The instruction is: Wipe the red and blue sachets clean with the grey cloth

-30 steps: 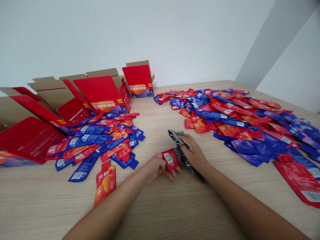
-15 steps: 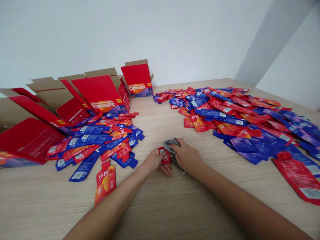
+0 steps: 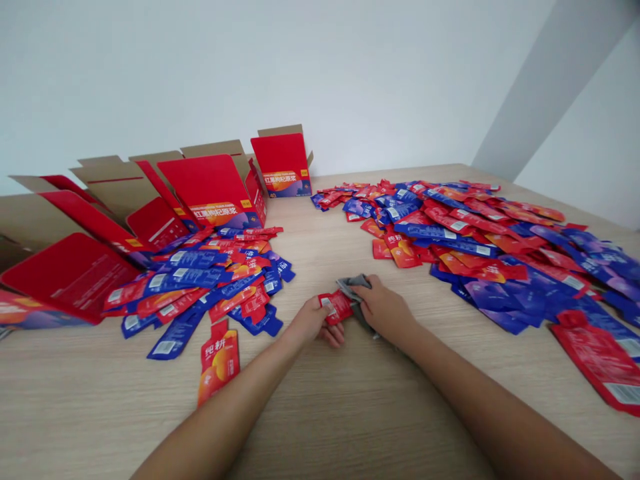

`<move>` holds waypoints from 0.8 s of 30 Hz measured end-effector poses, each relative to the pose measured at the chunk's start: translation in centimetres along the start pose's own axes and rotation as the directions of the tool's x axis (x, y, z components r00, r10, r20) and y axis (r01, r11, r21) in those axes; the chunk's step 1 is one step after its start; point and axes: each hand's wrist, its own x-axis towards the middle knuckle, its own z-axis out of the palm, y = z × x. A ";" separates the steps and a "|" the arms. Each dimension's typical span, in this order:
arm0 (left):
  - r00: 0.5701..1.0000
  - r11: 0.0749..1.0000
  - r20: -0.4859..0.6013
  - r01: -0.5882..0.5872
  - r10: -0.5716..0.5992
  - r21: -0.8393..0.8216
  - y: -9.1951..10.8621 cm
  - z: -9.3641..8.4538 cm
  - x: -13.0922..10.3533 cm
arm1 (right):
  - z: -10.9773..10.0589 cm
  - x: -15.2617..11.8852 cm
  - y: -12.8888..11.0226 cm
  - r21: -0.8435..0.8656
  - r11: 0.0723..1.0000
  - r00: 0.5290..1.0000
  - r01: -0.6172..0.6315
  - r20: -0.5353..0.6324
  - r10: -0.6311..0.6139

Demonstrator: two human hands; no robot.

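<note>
Near the middle of the table, my left hand pinches one end of a red sachet that has a white label. My right hand grips a grey cloth, which is folded around the sachet's other end. That end is hidden under the cloth and fingers. Closest to my left forearm lies a single red and orange sachet, partly covered by the arm. Left of my hands is a smaller heap of red and blue sachets; a larger heap spreads out on the right.
Open red cardboard boxes stand in a row at the left, flaps raised. One more box stands at the back against the white wall. A lone red sachet lies at the right of the wooden table.
My right hand and the cloth have shifted slightly right along the sachet, so more of its red surface shows between my hands. The whole view has turned a little.
</note>
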 end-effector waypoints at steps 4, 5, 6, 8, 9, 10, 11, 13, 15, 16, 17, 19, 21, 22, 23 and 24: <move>0.992 0.993 -0.099 -0.085 0.077 -0.082 1.0 -0.3 -0.1 | -0.1 1.0 2.5 -0.023 0.994 0.994 -0.106 -0.043 0.105; 0.984 0.986 -0.146 -0.116 0.099 -0.115 1.5 -0.6 -0.2 | -0.1 1.0 2.9 -0.010 0.994 0.992 -0.113 -0.054 0.112; 0.970 0.975 -0.207 -0.159 0.126 -0.154 2.1 -1.0 -0.3 | 0.0 1.0 3.1 0.007 0.993 0.991 -0.116 -0.063 0.117; 0.906 0.925 -0.372 -0.301 0.201 -0.231 3.5 -2.2 -0.6 | 0.1 0.9 3.2 0.050 0.992 0.990 -0.116 -0.074 0.120; 0.847 0.878 -0.469 -0.403 0.251 -0.258 4.3 -2.9 -0.8 | 0.2 0.8 3.2 0.070 0.991 0.990 -0.114 -0.078 0.119; 0.769 0.815 -0.567 -0.513 0.296 -0.270 5.0 -3.6 -1.1 | 0.3 0.8 3.2 0.087 0.990 0.989 -0.113 -0.084 0.120; 0.690 0.745 -0.647 -0.609 0.326 -0.274 5.6 -4.2 -1.3 | 0.4 0.8 3.2 0.102 0.988 0.988 -0.115 -0.092 0.124; 0.617 0.655 -0.714 -0.695 0.332 -0.297 6.3 -5.0 -1.5 | 0.5 0.9 3.2 0.124 0.985 0.985 -0.121 -0.109 0.135; 0.670 0.681 -0.678 -0.649 0.302 -0.339 6.2 -4.8 -1.3 | 0.7 1.0 3.3 0.149 0.981 0.982 -0.128 -0.117 0.146; 0.730 0.734 -0.626 -0.579 0.274 -0.354 6.0 -4.3 -1.0 | 0.7 1.1 3.3 0.169 0.977 0.981 -0.131 -0.121 0.152; 0.798 0.799 -0.553 -0.487 0.241 -0.354 5.6 -3.5 -0.5 | 0.9 1.2 3.4 0.199 0.971 0.979 -0.133 -0.129 0.161; 0.914 0.920 -0.373 -0.275 0.159 -0.280 5.0 -1.6 1.3 | 1.2 1.5 3.8 0.296 0.946 0.967 -0.133 -0.169 0.189; 0.960 0.981 -0.253 -0.154 0.121 -0.115 4.9 0.5 3.8 | 1.5 2.0 4.4 0.437 0.892 0.937 -0.114 -0.250 0.243; 0.960 0.994 -0.259 -0.106 0.106 0.014 5.0 1.5 5.3 | 1.7 2.2 4.8 0.513 0.853 0.914 -0.100 -0.292 0.282; 0.957 0.993 -0.268 -0.094 0.109 0.066 5.2 2.3 6.9 | 1.8 2.5 5.1 0.587 0.805 0.887 -0.084 -0.325 0.329; 0.954 0.990 -0.276 -0.093 0.118 0.101 5.6 3.1 8.5 | 1.9 2.8 5.5 0.654 0.754 0.860 -0.069 -0.344 0.377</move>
